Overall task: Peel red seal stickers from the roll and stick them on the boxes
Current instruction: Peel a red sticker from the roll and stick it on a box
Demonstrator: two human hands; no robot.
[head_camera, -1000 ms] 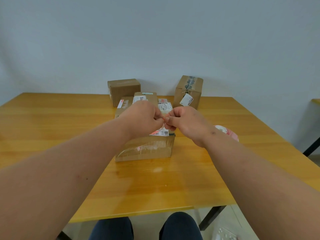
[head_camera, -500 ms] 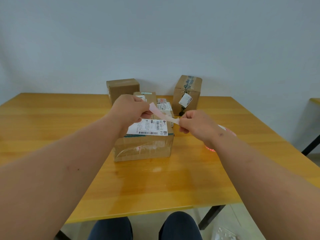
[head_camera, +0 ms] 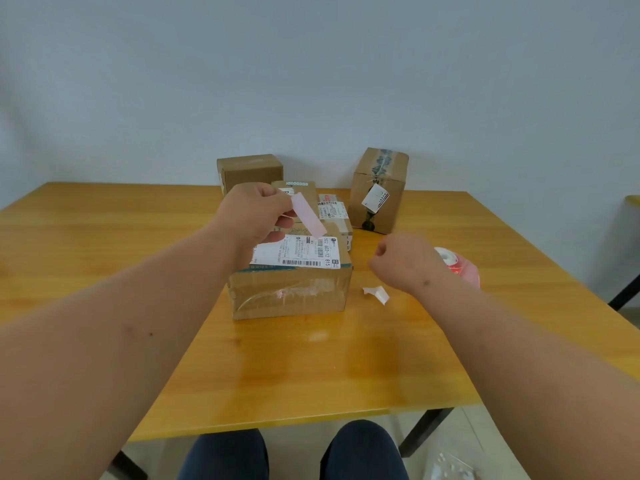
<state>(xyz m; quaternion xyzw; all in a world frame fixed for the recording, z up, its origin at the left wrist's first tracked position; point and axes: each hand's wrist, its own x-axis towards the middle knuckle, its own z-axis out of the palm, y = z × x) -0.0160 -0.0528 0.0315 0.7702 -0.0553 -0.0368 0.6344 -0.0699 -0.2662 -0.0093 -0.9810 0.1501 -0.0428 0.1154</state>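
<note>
My left hand [head_camera: 258, 216] pinches one end of a pale pink sticker strip [head_camera: 309, 215], held above the nearest cardboard box [head_camera: 291, 292], which carries a white shipping label [head_camera: 298, 252] on top. My right hand [head_camera: 403, 259] hovers right of that box with fingers curled and nothing in it. A white scrap of backing paper [head_camera: 375, 293] lies on the table just below the right hand. The red sticker roll [head_camera: 457, 266] sits behind my right wrist, partly hidden.
Several more cardboard boxes stand behind: one at the back left [head_camera: 249, 171], a tall taped one [head_camera: 379, 190] at the back right, two smaller ones [head_camera: 334, 213] between. The wooden table [head_camera: 104, 237] ends near my knees.
The hands pulled apart. The sticker came free and stays in my left hand, raised. My right hand let go, moved right and down, and the backing scrap now lies on the table.
</note>
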